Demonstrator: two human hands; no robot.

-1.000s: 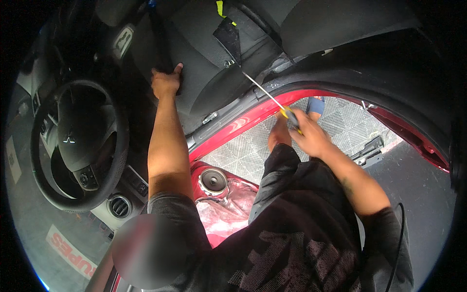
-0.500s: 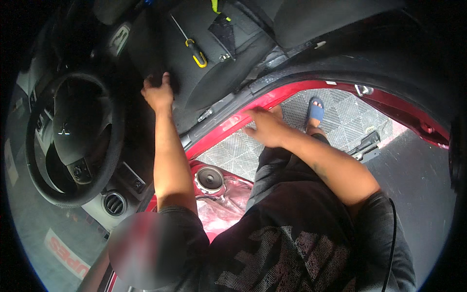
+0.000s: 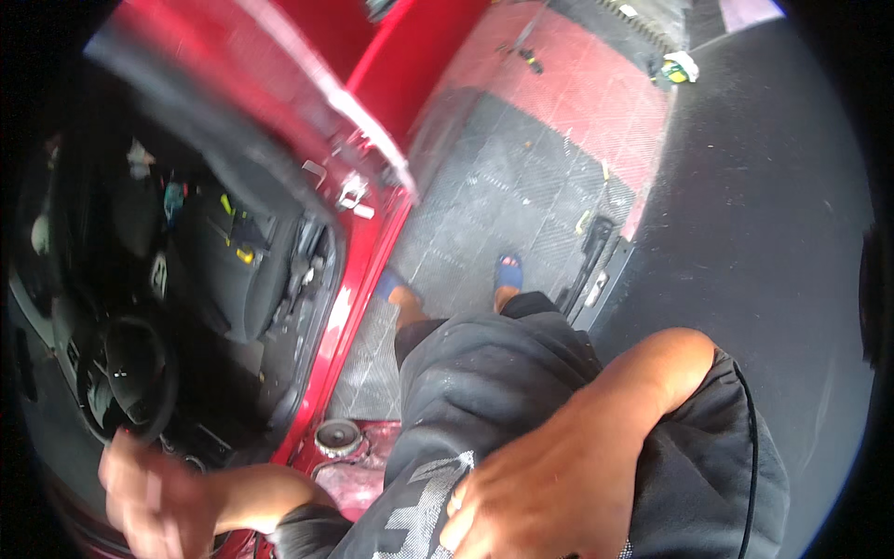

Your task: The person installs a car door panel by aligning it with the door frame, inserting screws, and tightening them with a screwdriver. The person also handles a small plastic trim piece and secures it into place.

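My left hand (image 3: 156, 503) is smeared by motion beside the car's door opening, below the steering wheel (image 3: 130, 373); whether its fingers are apart does not show. In front of my dark shirt, my right hand (image 3: 549, 489) is close to my body with its fingers curled and a ring on one of them. What those fingers hold, if anything, is hidden. On the dark car seat (image 3: 219, 284) lies a screwdriver (image 3: 245, 254) with a yellow and black handle, with a yellow-green item (image 3: 226, 203) near it.
The red door sill (image 3: 349, 321) edges the opening. Below it, a round speaker (image 3: 337, 437) sits in the open red front door. Another red door (image 3: 410, 74) stands farther off. A dark flat surface (image 3: 736, 214) fills the right, alongside the tiled floor (image 3: 466, 205).
My view has swung back out of the car, showing more floor. My left hand has left the seat area and come toward me; my right hand has drawn in to my shirt.
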